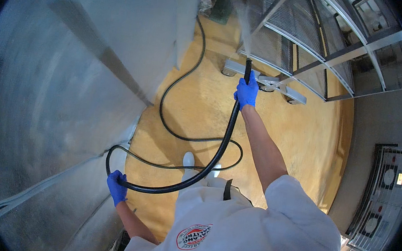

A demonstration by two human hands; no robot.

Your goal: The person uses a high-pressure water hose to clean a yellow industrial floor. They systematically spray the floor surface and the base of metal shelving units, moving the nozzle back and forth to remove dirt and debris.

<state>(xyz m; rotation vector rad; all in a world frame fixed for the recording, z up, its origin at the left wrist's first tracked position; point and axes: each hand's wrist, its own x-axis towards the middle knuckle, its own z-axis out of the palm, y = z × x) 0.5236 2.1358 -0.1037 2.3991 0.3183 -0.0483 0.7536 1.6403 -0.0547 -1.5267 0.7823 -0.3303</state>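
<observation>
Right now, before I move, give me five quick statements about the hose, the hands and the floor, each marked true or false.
1. The right hand grips the black hose near its tip. True.
2. The left hand is off the hose. False: it grips the hose farther back.
3. Spray is coming from the hose tip. True.
4. The hands wear yellow gloves. False: they wear blue ones.
5. The hose makes curves over the yellowish floor. True.
</observation>
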